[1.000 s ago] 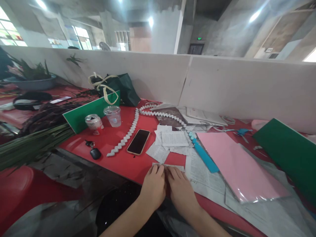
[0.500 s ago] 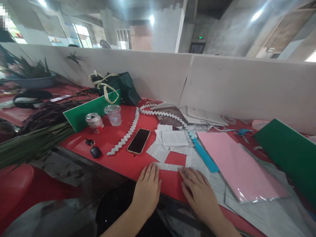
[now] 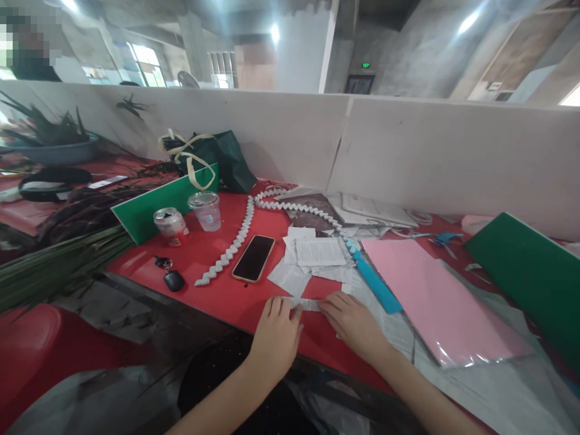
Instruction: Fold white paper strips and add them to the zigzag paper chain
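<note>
A narrow printed paper strip point(image 3: 309, 304) lies on the red tabletop point(image 3: 317, 338) near its front edge. My left hand point(image 3: 277, 331) is at the strip's left end, its fingers bent and pressed together on the paper. My right hand point(image 3: 351, 320) has its fingertips closed together on the strip's right end. Just beyond the strip are loose printed papers point(image 3: 319, 252). A dark-screened phone point(image 3: 254, 258) lies left of them, beside a zigzag chain of folded paper point(image 3: 231, 251). A blue strip point(image 3: 378, 287) joins the chain's right end.
A can point(image 3: 171, 226), a lidded plastic cup point(image 3: 206, 211) and a key fob point(image 3: 174, 280) stand or lie at left. A pink sheet pack point(image 3: 439, 296) and a green board point(image 3: 525, 278) are at right. Behind are a dark green bag point(image 3: 231, 160) and a white partition point(image 3: 408, 151).
My right hand has moved left along the strip, closer to my left hand. My left hand's fingers are more bent. The view has shifted slightly, and a person shows more at the upper left.
</note>
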`<control>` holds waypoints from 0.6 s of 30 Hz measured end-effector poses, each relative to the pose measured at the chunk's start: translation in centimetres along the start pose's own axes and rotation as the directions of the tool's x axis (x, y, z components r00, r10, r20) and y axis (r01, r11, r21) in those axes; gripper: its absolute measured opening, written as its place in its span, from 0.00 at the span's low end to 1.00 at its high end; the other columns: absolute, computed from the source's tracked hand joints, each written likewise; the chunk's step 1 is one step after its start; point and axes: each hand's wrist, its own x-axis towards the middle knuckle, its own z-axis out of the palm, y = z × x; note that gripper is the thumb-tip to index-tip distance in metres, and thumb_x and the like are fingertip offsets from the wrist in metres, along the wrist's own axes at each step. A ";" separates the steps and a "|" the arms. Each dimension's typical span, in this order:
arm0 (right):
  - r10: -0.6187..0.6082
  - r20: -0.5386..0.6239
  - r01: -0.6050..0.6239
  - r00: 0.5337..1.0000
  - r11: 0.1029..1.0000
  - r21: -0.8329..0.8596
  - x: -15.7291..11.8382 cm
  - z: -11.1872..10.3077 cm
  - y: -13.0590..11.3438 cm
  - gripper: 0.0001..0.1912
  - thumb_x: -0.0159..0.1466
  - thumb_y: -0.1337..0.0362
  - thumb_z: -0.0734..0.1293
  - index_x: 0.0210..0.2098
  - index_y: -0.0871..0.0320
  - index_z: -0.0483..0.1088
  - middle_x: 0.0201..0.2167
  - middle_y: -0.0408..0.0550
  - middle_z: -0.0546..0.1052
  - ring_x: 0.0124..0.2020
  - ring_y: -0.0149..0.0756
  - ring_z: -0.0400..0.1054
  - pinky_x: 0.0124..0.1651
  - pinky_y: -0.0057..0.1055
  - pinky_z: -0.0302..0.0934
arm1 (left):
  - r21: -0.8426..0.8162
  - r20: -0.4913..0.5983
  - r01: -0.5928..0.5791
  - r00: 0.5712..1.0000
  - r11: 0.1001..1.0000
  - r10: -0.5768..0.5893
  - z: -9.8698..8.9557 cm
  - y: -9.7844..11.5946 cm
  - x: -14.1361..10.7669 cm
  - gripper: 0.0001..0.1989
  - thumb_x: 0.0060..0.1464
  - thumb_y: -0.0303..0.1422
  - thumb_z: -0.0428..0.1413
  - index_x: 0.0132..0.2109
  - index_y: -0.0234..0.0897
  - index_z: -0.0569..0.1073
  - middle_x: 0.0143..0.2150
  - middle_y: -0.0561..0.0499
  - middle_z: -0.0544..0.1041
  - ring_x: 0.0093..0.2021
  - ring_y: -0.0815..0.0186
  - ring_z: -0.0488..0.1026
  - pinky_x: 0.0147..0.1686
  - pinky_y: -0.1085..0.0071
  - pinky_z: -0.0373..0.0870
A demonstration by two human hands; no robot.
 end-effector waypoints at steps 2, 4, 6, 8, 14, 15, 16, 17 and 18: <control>-0.001 0.023 0.002 1.000 1.000 -0.021 0.0 0.0 -0.1 0.11 0.63 0.74 0.59 0.41 0.58 0.70 0.35 0.48 0.74 0.38 0.37 0.68 0.40 0.32 0.61 | -0.074 0.008 -0.033 0.999 0.997 0.033 -0.5 -0.1 0.7 0.16 0.59 0.32 0.47 0.52 0.35 0.70 0.45 0.42 0.71 0.50 0.53 0.66 0.51 0.56 0.63; 0.017 0.059 -0.014 0.998 0.999 -0.038 0.2 -0.1 -0.2 0.10 0.63 0.74 0.59 0.38 0.58 0.70 0.33 0.47 0.73 0.35 0.36 0.69 0.36 0.31 0.61 | -0.150 0.015 -0.064 0.998 0.987 0.067 -0.6 -0.4 1.4 0.13 0.58 0.31 0.48 0.48 0.35 0.72 0.45 0.45 0.71 0.48 0.57 0.66 0.48 0.61 0.65; 0.037 0.085 -0.033 0.996 0.998 -0.048 0.5 -0.2 0.0 0.09 0.63 0.73 0.59 0.36 0.58 0.70 0.31 0.46 0.73 0.33 0.36 0.69 0.33 0.30 0.59 | -0.198 0.028 -0.064 0.997 0.978 0.071 -0.6 -0.8 2.1 0.11 0.58 0.30 0.49 0.45 0.35 0.72 0.43 0.46 0.71 0.44 0.60 0.68 0.44 0.65 0.67; 0.065 0.093 -0.063 0.994 0.998 -0.020 0.9 -0.4 0.2 0.08 0.63 0.72 0.60 0.34 0.58 0.69 0.30 0.46 0.73 0.33 0.35 0.69 0.32 0.29 0.58 | -0.212 0.030 -0.047 0.998 0.976 0.055 -0.4 -1.4 2.7 0.10 0.59 0.30 0.47 0.41 0.36 0.73 0.41 0.48 0.71 0.42 0.62 0.68 0.40 0.68 0.67; 0.207 0.064 -0.216 0.976 0.958 0.190 1.3 -0.5 0.6 0.07 0.63 0.70 0.59 0.34 0.56 0.68 0.31 0.44 0.73 0.33 0.34 0.68 0.34 0.29 0.58 | -0.237 0.000 -0.042 0.999 0.971 0.043 -0.3 -3.2 3.6 0.13 0.61 0.29 0.45 0.35 0.37 0.75 0.36 0.50 0.72 0.41 0.65 0.68 0.36 0.72 0.65; 0.228 0.057 -0.235 0.972 0.946 0.222 1.3 -0.4 0.6 0.07 0.63 0.70 0.59 0.34 0.56 0.68 0.31 0.44 0.73 0.33 0.34 0.68 0.35 0.29 0.58 | -0.255 -0.007 -0.040 0.999 0.966 0.039 -0.2 -3.3 3.6 0.13 0.61 0.29 0.46 0.36 0.37 0.75 0.36 0.50 0.72 0.41 0.65 0.68 0.37 0.73 0.65; 0.245 0.052 -0.250 0.968 0.935 0.251 1.2 -0.3 0.5 0.07 0.63 0.70 0.59 0.33 0.56 0.68 0.32 0.44 0.73 0.33 0.34 0.68 0.35 0.29 0.59 | -0.274 -0.014 -0.037 0.999 0.961 0.034 -0.2 -3.5 3.6 0.13 0.61 0.29 0.46 0.38 0.38 0.75 0.37 0.50 0.72 0.41 0.65 0.68 0.37 0.73 0.65; 0.259 0.047 -0.261 0.965 0.926 0.274 1.1 -0.2 0.5 0.07 0.63 0.70 0.59 0.33 0.56 0.68 0.32 0.45 0.73 0.33 0.34 0.68 0.36 0.29 0.59 | -0.288 -0.018 -0.034 0.999 0.957 0.030 -0.1 -3.6 3.6 0.12 0.61 0.28 0.46 0.40 0.39 0.75 0.37 0.50 0.72 0.41 0.66 0.68 0.37 0.73 0.65; 0.270 0.044 -0.271 0.962 0.918 0.289 1.1 -0.1 0.5 0.08 0.63 0.70 0.59 0.33 0.56 0.68 0.32 0.45 0.73 0.33 0.34 0.68 0.36 0.29 0.59 | -0.292 -0.020 -0.032 0.999 0.956 0.027 -0.1 -3.6 3.6 0.13 0.61 0.28 0.46 0.42 0.40 0.74 0.38 0.51 0.72 0.41 0.66 0.68 0.38 0.74 0.65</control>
